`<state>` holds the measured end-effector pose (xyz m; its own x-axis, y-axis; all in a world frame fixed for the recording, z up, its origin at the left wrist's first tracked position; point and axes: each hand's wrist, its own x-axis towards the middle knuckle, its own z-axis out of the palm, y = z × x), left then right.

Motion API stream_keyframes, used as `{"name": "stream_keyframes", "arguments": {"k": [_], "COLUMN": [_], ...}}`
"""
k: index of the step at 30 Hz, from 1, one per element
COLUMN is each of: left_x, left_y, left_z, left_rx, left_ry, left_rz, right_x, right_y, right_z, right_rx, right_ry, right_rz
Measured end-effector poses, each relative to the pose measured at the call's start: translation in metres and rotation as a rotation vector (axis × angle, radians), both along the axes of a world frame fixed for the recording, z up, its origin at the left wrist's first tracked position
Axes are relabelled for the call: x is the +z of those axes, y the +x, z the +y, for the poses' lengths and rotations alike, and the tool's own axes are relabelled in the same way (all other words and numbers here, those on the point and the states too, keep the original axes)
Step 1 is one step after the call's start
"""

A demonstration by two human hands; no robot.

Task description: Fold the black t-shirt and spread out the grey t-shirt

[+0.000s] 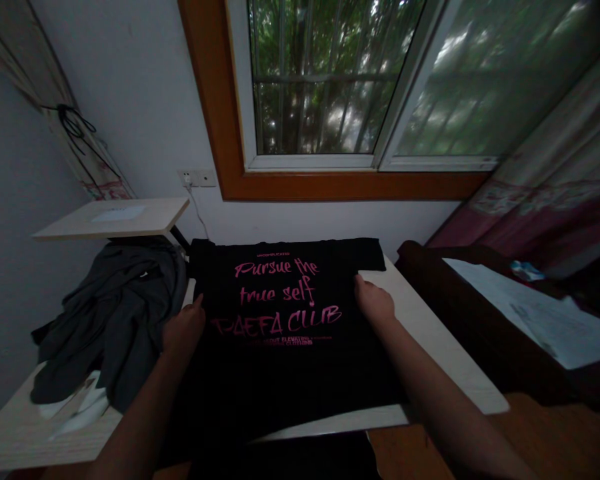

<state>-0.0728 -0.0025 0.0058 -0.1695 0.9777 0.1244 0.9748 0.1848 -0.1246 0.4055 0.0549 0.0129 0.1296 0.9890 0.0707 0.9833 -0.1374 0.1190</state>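
A black T-shirt (280, 373) with pink lettering lies spread on the table, its short sleeves toward the wall and its lower part hanging past the near edge. My left hand (184, 327) grips the left side of the shirt below the sleeve, fingers closed at the cloth's edge. On the opposite side my right hand (375, 300) pinches the shirt just under the right sleeve. The fingertips of both hands are partly lost in the dark fabric.
Dark grey clothing (120, 313) is heaped on the table's left, beneath a small raised shelf (115, 219). White sheets (520, 310) lie on a dark brown surface at right. A wall socket (196, 178) with a cable and a wood-framed window (325, 185) are behind the pale table (450, 353).
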Motion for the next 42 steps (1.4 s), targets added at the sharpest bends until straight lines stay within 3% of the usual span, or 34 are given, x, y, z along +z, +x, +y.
{"name": "stream_keyframes", "arguments": {"k": [14,21,28,35,42], "left_x": [0.004,0.012,0.021,0.019,0.01], "left_y": [-0.002,0.004,-0.003,0.008,0.01], "left_z": [-0.014,-0.014,0.013,0.054,0.055], "left_rx": [0.041,0.052,0.062,0.083,0.15], "left_ry": [-0.02,0.083,0.037,0.09,0.093], "left_rz": [-0.097,-0.022,-0.09,-0.069,-0.132], "right_x": [0.007,0.014,0.022,0.019,0.006], "right_y": [-0.001,0.001,0.003,-0.019,-0.023], "right_z": [-0.023,-0.018,0.01,0.037,0.032], "right_rx": [-0.032,0.009,-0.012,-0.08,-0.12], "right_ry": [-0.037,0.098,0.116,0.097,0.1], "right_rz": [-0.018,-0.031,-0.042,-0.008,0.05]}}
